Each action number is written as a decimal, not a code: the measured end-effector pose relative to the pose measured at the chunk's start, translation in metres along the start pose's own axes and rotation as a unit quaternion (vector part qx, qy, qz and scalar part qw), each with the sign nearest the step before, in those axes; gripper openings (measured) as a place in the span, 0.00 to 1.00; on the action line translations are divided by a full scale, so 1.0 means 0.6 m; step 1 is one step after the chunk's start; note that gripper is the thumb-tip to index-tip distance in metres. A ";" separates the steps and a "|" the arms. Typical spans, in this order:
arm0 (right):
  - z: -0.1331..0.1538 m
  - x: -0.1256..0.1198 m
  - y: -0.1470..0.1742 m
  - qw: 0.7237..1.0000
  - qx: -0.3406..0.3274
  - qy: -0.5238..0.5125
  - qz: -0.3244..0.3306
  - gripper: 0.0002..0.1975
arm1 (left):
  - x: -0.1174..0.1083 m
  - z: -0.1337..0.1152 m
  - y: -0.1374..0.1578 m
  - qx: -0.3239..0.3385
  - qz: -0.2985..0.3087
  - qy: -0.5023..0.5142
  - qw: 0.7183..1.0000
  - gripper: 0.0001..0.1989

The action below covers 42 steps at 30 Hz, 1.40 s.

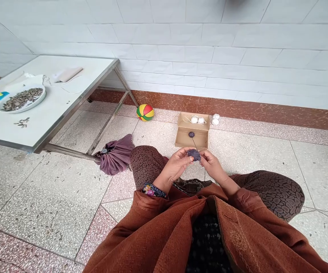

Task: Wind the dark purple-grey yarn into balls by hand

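Observation:
A small ball of dark purple-grey yarn [193, 155] is between my two hands, above my crossed legs. My left hand [178, 165] is closed on its left side, thumb across the front. At the ball's right edge, the fingers of my right hand [212, 165] pinch the yarn. A taut strand runs from there up to a second dark yarn ball [191, 134], which lies in an open cardboard box [180, 140] on the floor. White yarn balls [194, 120] rest in the box's raised lid part, with loose white strand around them.
More white balls [215, 121] sit right of the box. A striped toy ball [145, 112] lies by a leg of the low table [75, 81], which holds a plate [24, 109] of seed-like pieces. A purple cloth bundle [116, 154] is beside my knee.

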State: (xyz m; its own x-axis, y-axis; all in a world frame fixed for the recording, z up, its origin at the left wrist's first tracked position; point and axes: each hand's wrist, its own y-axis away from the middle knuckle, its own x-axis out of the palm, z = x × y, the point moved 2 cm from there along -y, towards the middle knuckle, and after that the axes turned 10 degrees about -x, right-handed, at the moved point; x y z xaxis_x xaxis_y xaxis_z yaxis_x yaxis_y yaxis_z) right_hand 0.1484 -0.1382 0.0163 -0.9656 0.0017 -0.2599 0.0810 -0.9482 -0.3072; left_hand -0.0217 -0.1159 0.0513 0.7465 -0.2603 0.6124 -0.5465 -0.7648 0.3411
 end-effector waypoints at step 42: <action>0.094 -0.045 -0.048 0.977 -0.172 0.111 0.054 0.10 | -0.001 -0.003 0.008 0.054 0.052 -0.124 0.989 0.25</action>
State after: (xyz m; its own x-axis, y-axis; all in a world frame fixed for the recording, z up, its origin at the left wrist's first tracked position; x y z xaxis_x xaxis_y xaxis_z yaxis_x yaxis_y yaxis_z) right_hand 0.1580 -0.1289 0.0837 -0.8722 0.0130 -0.4889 0.2951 -0.7832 -0.5472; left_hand -0.0252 -0.1184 0.0538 0.7654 -0.4673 0.4425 -0.5917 -0.7814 0.1984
